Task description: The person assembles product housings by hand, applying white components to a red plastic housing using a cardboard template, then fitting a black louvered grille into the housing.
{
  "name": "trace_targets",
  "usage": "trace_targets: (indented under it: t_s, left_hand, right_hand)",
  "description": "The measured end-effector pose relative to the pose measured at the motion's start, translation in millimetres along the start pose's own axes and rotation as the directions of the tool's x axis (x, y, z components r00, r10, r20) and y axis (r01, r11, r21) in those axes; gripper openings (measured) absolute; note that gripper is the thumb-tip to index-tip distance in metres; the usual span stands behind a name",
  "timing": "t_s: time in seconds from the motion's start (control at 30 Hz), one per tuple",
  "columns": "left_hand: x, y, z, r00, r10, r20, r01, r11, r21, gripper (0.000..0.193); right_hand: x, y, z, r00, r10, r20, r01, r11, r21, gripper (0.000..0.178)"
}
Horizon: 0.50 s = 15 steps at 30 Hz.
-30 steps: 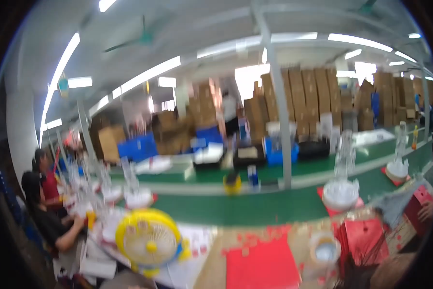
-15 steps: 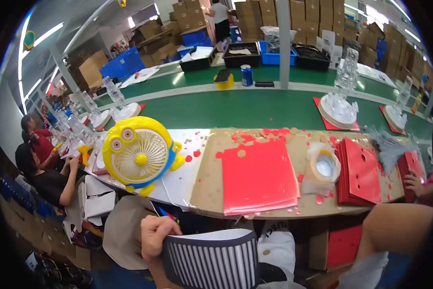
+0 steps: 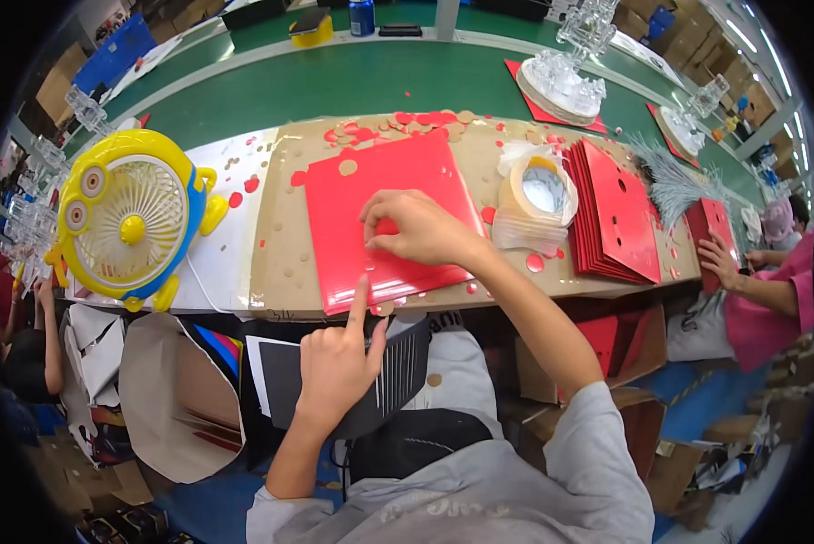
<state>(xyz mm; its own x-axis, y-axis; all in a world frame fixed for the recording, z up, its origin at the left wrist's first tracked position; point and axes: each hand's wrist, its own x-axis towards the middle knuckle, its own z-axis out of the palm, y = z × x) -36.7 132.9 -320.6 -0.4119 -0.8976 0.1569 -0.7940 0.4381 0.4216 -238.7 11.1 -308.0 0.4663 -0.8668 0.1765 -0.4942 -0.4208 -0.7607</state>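
Note:
A stack of red sheets [image 3: 398, 181] lies on the brown cardboard before me, with a round tan disc [image 3: 348, 168] on its upper part. Over the middle of the stack is my right hand [image 3: 416, 231], its fingers bent and a gap showing between thumb and index finger. My left hand [image 3: 334, 363] is at the near edge of the stack. Its index finger is stretched onto the sheets, the thumb stands apart and the other fingers are curled. Below that hand, a dark panel with white stripes [image 3: 402, 367] lies at my lap, partly hidden.
A yellow and blue desk fan [image 3: 130, 227] stands left. Right of the stack are a tape roll [image 3: 543, 192], red folded boards [image 3: 611, 213] and silvery strands [image 3: 670, 177]. Red and tan discs are scattered about. Another person's hand [image 3: 720, 263] touches a red board at far right.
The view has tipped downward. My left hand has let go of the striped panel and moved up to the red sheets. My right arm has come in from the right over the stack.

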Motion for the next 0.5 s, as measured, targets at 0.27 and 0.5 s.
trace_targets:
  t_s: [0.27,0.5]
  left_hand:
    - [12,-4,11,0.995,-0.056,0.084,0.059,0.998,-0.024,0.061]
    - [14,-9,11,1.0,0.005,-0.005,-0.005,0.997,0.075,0.06]
  right_hand:
    - [23,20,10,0.981,0.027,0.19,-0.04,0.997,0.065,0.013]
    - [40,18,10,0.973,0.089,0.215,-0.085,0.996,-0.03,0.013]
